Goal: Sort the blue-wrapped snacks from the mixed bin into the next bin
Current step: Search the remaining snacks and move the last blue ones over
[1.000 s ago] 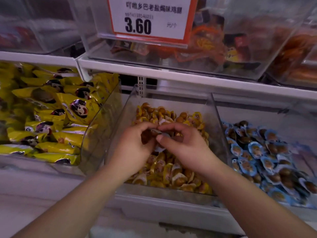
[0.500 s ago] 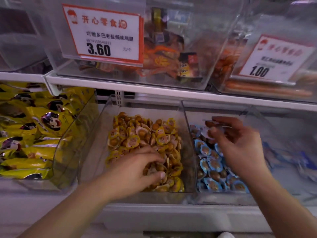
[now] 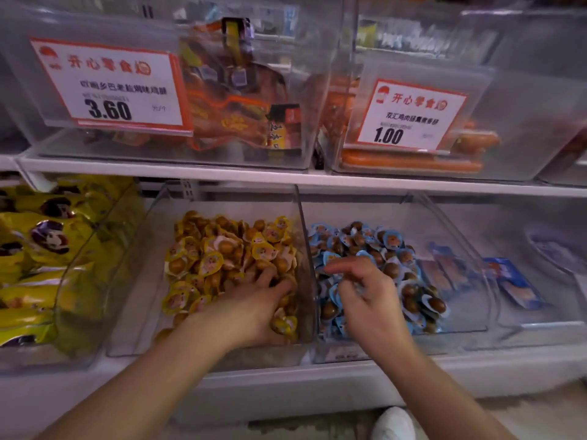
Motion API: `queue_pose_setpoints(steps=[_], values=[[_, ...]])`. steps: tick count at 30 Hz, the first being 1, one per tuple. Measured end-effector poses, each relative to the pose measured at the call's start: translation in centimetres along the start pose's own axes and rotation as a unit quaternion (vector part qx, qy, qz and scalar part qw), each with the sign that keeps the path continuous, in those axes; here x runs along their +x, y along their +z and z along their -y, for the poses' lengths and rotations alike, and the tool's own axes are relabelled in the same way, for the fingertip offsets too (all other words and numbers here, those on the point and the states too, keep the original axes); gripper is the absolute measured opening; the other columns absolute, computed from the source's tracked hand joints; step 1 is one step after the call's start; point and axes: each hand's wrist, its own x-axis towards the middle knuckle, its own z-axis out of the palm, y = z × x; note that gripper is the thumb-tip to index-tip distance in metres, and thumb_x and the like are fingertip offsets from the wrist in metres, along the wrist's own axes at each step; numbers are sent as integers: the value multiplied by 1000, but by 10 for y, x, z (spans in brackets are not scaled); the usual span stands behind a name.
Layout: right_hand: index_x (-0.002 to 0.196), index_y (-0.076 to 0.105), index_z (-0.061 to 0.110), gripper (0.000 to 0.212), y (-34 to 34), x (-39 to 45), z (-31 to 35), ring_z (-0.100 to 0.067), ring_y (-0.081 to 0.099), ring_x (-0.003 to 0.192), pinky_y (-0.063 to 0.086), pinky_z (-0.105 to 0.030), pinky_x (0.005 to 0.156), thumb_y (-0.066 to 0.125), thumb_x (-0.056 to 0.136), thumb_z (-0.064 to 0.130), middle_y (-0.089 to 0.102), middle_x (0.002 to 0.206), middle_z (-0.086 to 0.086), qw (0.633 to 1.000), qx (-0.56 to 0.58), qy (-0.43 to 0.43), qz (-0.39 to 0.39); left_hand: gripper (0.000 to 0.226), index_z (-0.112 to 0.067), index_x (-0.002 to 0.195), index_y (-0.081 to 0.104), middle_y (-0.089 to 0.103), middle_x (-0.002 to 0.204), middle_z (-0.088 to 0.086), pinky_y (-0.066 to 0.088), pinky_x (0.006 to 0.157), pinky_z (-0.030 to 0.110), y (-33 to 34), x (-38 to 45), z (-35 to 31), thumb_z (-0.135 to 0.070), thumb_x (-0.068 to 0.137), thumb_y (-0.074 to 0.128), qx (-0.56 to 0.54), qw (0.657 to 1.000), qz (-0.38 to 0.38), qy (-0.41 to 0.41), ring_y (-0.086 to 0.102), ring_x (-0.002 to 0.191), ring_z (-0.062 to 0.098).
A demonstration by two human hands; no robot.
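Note:
The mixed bin, a clear plastic box on the lower shelf, holds a heap of yellow-wrapped snacks. I see no blue wrapper in that heap. My left hand is dug into the heap near the bin's right wall, fingertips buried among the wrappers, so its grip is hidden. The bin next to it on the right holds blue-wrapped snacks. My right hand hovers just over that blue pile, close to the dividing wall. Its index finger points left, the other fingers hang loosely curled, and nothing shows in it.
Yellow bags fill the bin at the left. Flat blue packets lie in the bin at far right. The white upper shelf overhangs closely, carrying clear bins with price tags. A white shoe is on the floor.
My right hand carried a snack from the mixed bin over the blue bin and has now dropped lower with nothing visible in it. My left hand pushed deeper into the yellow heap.

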Motion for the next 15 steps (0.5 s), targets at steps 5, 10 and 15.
queue_pose_setpoints(steps=[5, 10, 15], values=[[101, 70, 28, 28, 13, 23, -2, 3, 59, 82, 40, -5, 63, 55, 90, 7, 65, 104, 12, 998, -48, -18, 30, 82, -44, 135, 34, 36, 138, -14, 47, 83, 35, -13, -15, 40, -50, 63, 73, 40, 998, -52, 6, 45, 121, 18], [106, 69, 23, 26, 26, 43, -8, 4, 61, 82, 51, -18, 70, 55, 91, 7, 69, 103, 8, 1000, -17, 8, 11, 78, -47, 132, 32, 40, 143, -9, 46, 94, 42, -21, -30, 73, -57, 65, 71, 51, 987, -113, -105, 51, 124, 26], [110, 69, 22, 23, 33, 48, -12, 0, 64, 97, 56, -25, 82, 56, 93, 12, 69, 103, 14, 1000, -24, 18, 7, 60, -39, 129, 49, 43, 141, -4, 42, 102, 43, -33, -40, 94, -57, 73, 64, 66, 976, -105, -178, 43, 129, 26]])
